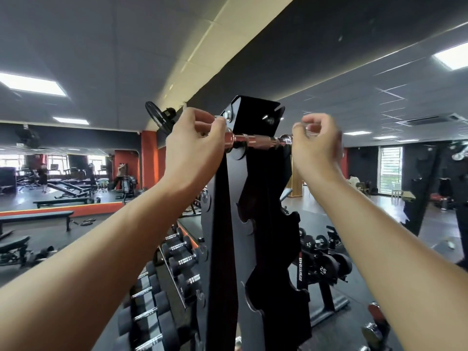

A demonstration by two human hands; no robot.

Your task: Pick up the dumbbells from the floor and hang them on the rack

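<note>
Dumbbell [255,141]: chrome bar, collars near ends, horizontal, across top notches of rack [253,117]. Ends gripped by left hand [195,138], right hand [316,143]. Rack: tall black upright, scalloped notches down edges.

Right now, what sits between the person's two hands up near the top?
In the head view, a chrome dumbbell handle runs from the left hand to the right hand, crossing the top of the black rack.

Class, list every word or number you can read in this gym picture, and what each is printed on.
"25": end of the far dumbbell at right.
"25": end of the near dumbbell below it.
White lettering on the rack leg beside them: too blurred to read.
</note>
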